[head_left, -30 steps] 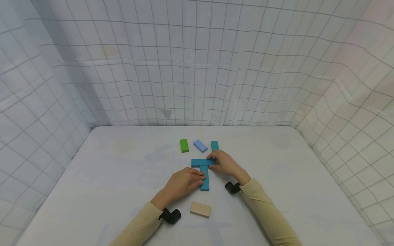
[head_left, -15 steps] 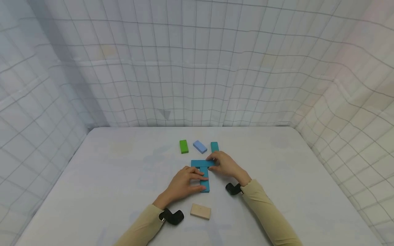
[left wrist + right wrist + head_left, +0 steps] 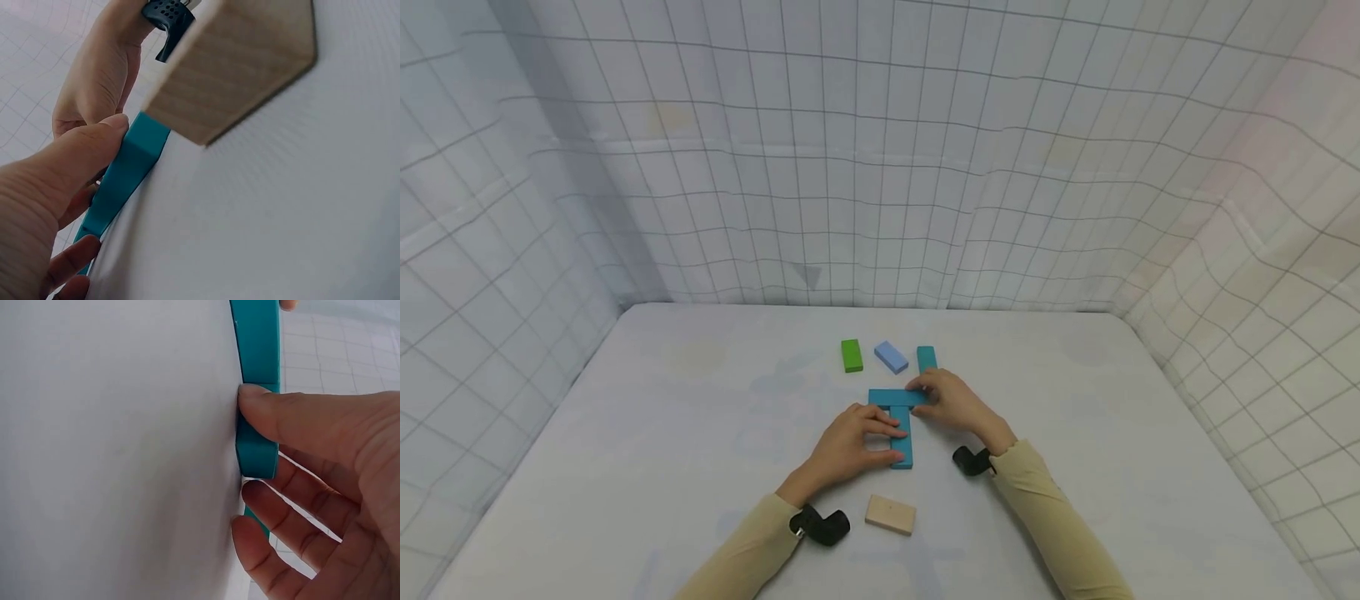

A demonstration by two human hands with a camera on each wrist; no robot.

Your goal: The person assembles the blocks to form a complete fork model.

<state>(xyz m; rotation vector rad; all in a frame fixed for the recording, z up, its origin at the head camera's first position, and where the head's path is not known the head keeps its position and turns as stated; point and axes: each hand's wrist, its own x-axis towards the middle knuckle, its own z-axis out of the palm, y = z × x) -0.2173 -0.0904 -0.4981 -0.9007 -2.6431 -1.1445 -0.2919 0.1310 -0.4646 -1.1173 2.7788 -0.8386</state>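
Two teal blocks form a T on the table. The crossbar block (image 3: 887, 397) lies sideways at the far end of the stem block (image 3: 901, 429). My right hand (image 3: 958, 404) pinches the right end of the crossbar; in the right wrist view its thumb (image 3: 275, 412) presses the block's near side. My left hand (image 3: 846, 442) reaches over the stem from the left. Its bent fingers and thumb hold that block, with the thumb (image 3: 103, 137) near the block's near end. Beyond the right hand stands part of another teal block (image 3: 927, 357), its near end hidden by that hand.
Behind the T lie a green block (image 3: 852, 356) and a light blue block (image 3: 891, 357). A plain wooden block (image 3: 891, 514) lies nearer, between the forearms. Grid-patterned cloth walls (image 3: 880, 208) rise at the back and both sides of the white table (image 3: 685, 433).
The left thumb and fingers have spread farther apart along the stem block. My right hand keeps its grip on the crossbar. The camera view has shifted slightly.
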